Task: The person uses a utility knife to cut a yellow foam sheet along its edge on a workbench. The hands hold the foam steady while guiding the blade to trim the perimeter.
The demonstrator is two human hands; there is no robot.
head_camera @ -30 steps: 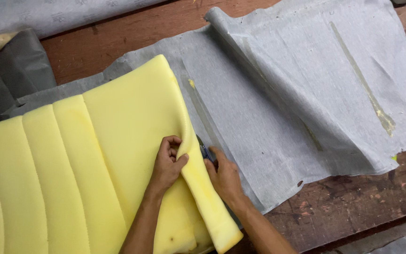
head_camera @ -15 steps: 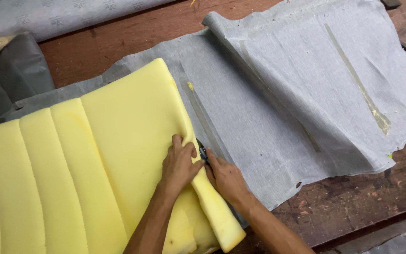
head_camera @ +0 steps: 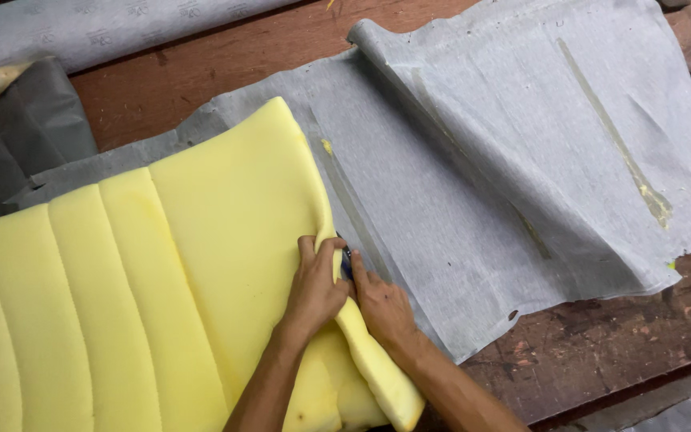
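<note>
Seemingly about halfway along the seam, as the head view shows it, the work stands like this: the left hand (head_camera: pixel 313 292) is clamped on the right edge of the yellow foam cushion (head_camera: pixel 161 288), fingers curled over the rim and pulling it back, while the right hand (head_camera: pixel 381 308) is closed around a small dark cutting tool (head_camera: pixel 345 258), only its tip showing just beside the left thumb, where the foam meets the grey fabric sheet (head_camera: pixel 441 208). The cushion lies on the left half of the wooden bench (head_camera: pixel 585 352), ribbed face up, overlapping the fabric spread beneath it. From the hands toward the person, the foam's edge strip (head_camera: pixel 381 376) is lifted and curled away from the fabric, so that stretch looks freed; from the hands toward the far corner the edge lies flat on the fabric and appears not yet separated. Yellowish glue lines (head_camera: pixel 617 144) mark the bare fabric to the right, which is folded over itself. Dark grey padding (head_camera: pixel 17 136) and a grey fabric roll (head_camera: pixel 81 32) lie at the far left.
</note>
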